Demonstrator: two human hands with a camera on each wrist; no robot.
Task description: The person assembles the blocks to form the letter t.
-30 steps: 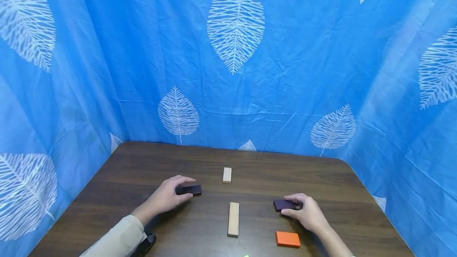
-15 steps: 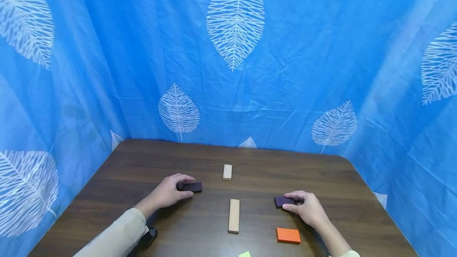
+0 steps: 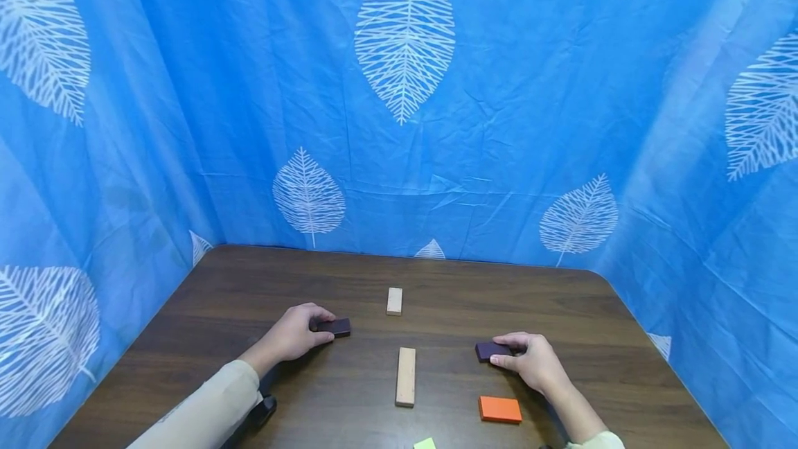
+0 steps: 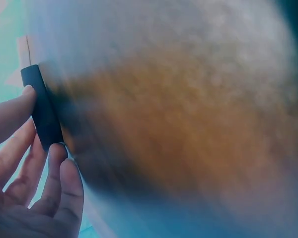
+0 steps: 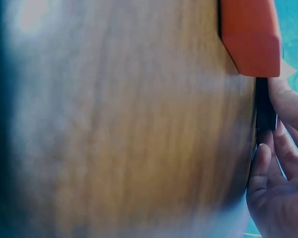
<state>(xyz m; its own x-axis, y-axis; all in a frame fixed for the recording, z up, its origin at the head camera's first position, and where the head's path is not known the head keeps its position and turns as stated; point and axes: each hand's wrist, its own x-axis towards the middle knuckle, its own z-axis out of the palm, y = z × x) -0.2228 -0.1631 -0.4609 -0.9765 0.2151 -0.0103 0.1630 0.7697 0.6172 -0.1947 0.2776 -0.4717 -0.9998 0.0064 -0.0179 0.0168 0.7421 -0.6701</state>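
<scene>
My left hand (image 3: 293, 332) pinches a dark block (image 3: 334, 328) at the left of the table, thumb on the near side and fingers on the far side. The left wrist view shows the thumb against the flat face of this dark block (image 4: 41, 106). On the right, my right hand (image 3: 535, 362) holds a dark purple block (image 3: 492, 351) by its right part. In the right wrist view that block (image 5: 265, 104) is partly hidden by fingers and an orange block. Both dark blocks lie flat, close on the table.
Between the hands lie a long pale wooden block (image 3: 405, 377) and a shorter pale block (image 3: 395, 301) behind it. An orange block (image 3: 500, 409) sits nearer than the right hand. A yellow-green piece (image 3: 425, 444) shows at the bottom edge. Blue leaf-patterned cloth (image 3: 405, 158) surrounds the brown table (image 3: 262, 283).
The left fingers have drawn in closer around their dark block. The right hand has barely moved. The head view has shifted slightly, and the yellow-green piece shows more.
</scene>
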